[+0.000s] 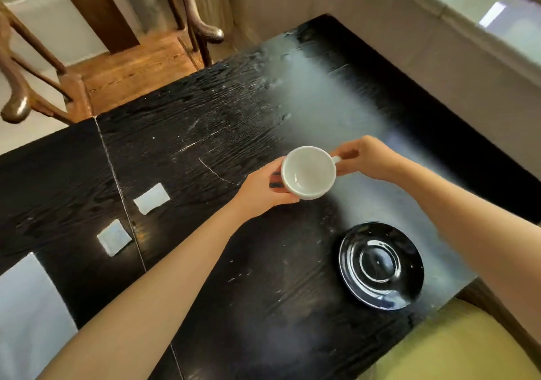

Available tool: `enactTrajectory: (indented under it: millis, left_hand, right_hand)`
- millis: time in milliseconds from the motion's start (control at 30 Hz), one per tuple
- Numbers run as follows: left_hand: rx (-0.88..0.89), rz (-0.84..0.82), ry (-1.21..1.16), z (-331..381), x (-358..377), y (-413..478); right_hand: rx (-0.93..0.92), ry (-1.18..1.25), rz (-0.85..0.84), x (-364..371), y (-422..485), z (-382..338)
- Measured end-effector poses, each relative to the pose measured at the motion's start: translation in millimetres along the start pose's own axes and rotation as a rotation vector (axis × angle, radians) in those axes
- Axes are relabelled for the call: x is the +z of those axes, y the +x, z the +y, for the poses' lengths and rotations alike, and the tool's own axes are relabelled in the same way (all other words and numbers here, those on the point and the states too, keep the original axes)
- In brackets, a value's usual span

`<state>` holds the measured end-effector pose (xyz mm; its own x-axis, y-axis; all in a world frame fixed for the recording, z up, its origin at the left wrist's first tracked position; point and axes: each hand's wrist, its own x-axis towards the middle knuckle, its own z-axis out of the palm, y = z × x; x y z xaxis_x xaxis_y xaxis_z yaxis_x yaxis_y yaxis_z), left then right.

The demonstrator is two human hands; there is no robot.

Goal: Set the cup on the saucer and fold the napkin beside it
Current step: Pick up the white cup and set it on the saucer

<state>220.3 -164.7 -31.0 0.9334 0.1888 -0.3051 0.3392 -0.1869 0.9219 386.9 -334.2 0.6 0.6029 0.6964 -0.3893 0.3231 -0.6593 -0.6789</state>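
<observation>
A pale napkin lies flat at the near left edge of the black wooden tabletop. A glossy black round saucer sits bare near the right edge. Farther out, 2 small white squares lie left. The left hand cups the empty white ceramic cup; the right hand pinches its handle.
</observation>
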Motion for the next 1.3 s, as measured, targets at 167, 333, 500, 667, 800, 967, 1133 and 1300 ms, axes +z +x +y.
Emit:
enactTrajectory:
  millis: [167,333,500,667,800,967,1133,1300]
  left_hand:
    - [0.047,-0.074,0.015,22,44,-1]
    - [0.056,-0.138,0.050,26,91,-9]
    - [-0.001,-0.187,0.043,13,128,-22]
    - [-0.056,-0.197,0.036,-4,149,-35]
    - [-0.087,-0.207,0.058,-10,162,-42]
    - [-0.098,-0.187,0.057,-15,168,-47]
    - [-0.097,-0.175,0.073,-16,170,-49]
    - [-0.087,-0.167,0.115,-16,169,-49]
  right_hand:
    - [0.048,0.034,0.076,-22,-56,28]
    - [0.109,0.066,0.136,-24,-102,67]
    - [0.143,0.095,0.122,-6,-130,107]
    - [0.144,0.077,0.116,12,-143,128]
    - [0.143,0.102,0.094,20,-149,139]
    - [0.102,0.119,0.097,25,-152,141]
    - [0.086,0.055,0.101,26,-152,142]
    - [0.092,-0.005,0.091,28,-150,143]
